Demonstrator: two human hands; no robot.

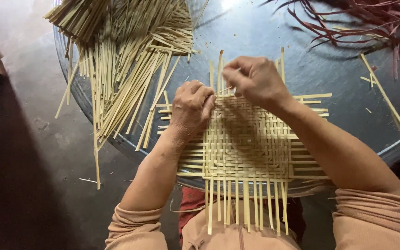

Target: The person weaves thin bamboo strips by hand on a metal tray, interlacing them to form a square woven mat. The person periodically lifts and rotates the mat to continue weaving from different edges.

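Item: right hand [254,79], grip closing in a pinch on a thin strip [224,90] at the mat's far edge. Left hand [190,106], fingers curling down and pressing on the woven mat [244,143] at its ten o'clock corner; its grip is holding nothing I can make out. Mat is lying on the round dark desk [274,37], loose ends overhanging toward six o'clock. Pale strip pile [126,55] is lying at ten o'clock; reddish strips [357,18] at two o'clock.
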